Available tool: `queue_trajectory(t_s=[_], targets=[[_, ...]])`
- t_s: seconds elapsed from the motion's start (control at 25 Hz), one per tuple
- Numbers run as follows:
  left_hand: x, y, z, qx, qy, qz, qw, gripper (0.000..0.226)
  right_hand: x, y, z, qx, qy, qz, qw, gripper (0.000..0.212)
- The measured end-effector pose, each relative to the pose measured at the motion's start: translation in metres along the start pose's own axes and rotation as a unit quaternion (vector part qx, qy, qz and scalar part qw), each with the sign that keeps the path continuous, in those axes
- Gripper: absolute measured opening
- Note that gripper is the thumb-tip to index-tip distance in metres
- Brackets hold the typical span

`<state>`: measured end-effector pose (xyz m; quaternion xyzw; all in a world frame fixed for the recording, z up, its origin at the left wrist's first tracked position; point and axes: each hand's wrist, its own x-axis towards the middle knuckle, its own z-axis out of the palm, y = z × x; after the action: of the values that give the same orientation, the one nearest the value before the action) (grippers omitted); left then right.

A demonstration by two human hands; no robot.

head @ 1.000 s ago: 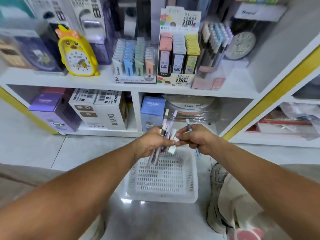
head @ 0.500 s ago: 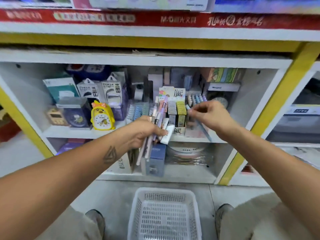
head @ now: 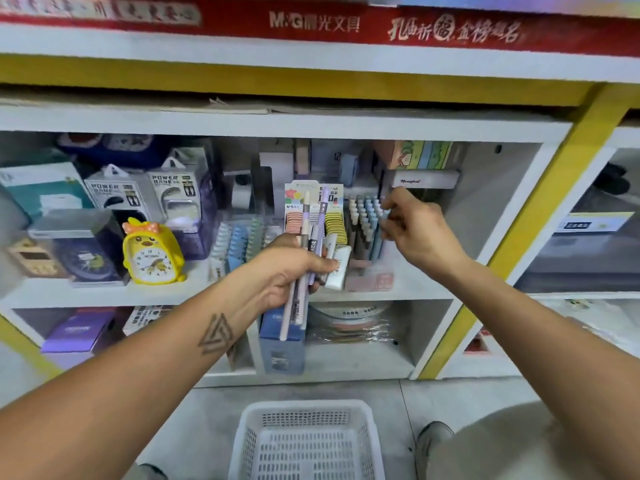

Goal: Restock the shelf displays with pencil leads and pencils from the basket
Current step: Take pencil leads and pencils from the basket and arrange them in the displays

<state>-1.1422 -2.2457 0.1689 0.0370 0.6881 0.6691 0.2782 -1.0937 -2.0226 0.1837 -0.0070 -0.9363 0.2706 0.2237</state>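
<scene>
Left hand: our left hand (head: 294,268) grips a bundle of pencils (head: 304,271) upright, with a small white lead case (head: 338,268) pinched against them, held in front of the middle shelf (head: 104,292).

Right hand: our right hand (head: 415,230) reaches to the pencil display (head: 363,223), its fingers (head: 389,202) curled at the tops of the standing pencils; we cannot tell whether a pencil is pinched between them.

Lead display: the box of pencil leads (head: 313,216) stands just left of the pencil display, partly hidden behind our bundle.

Basket: the white basket (head: 308,441) sits on the floor below us and looks emptied of stock in the part we see.

Step in hand: we judge that one pencil is being seated into a free slot of the pencil display.

Doing it well: we should lower each pencil straight down, cap up like its neighbours, and let go only once it stands on its own.

Care: we should keep the left bundle clear of the lead display so that nothing gets tipped.

Next: the white lead case likely belongs with the pencil leads.
</scene>
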Motion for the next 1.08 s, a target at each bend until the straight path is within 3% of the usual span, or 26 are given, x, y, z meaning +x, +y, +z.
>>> queue_trajectory(t_s=[0.16,0.36,0.76,0.92,1.0,1.08], targets=[[0.012,-0.001,-0.001,0.001,0.009,-0.011,1.0,0.054,0.005,0.011,0.009,0.014,-0.013,0.023,1.0,0.025],[0.015,-0.001,0.001,-0.002,0.013,-0.018,1.0,0.052,0.003,0.008,0.01,0.042,-0.034,-0.017,0.998,0.031],[0.012,0.0,0.004,-0.01,0.017,-0.005,1.0,0.056,0.002,0.016,0.004,0.088,0.003,0.041,0.995,0.033],[0.012,0.0,0.003,-0.01,0.015,-0.002,1.0,0.054,0.001,0.015,0.006,0.039,-0.015,0.03,0.999,0.025],[0.013,0.0,0.001,-0.012,0.017,0.0,1.0,0.054,-0.001,0.012,0.011,-0.031,-0.034,0.001,0.999,0.009],[0.013,0.002,0.0,-0.011,0.018,0.006,1.0,0.054,0.001,0.007,0.011,-0.127,-0.011,-0.051,0.991,0.012]])
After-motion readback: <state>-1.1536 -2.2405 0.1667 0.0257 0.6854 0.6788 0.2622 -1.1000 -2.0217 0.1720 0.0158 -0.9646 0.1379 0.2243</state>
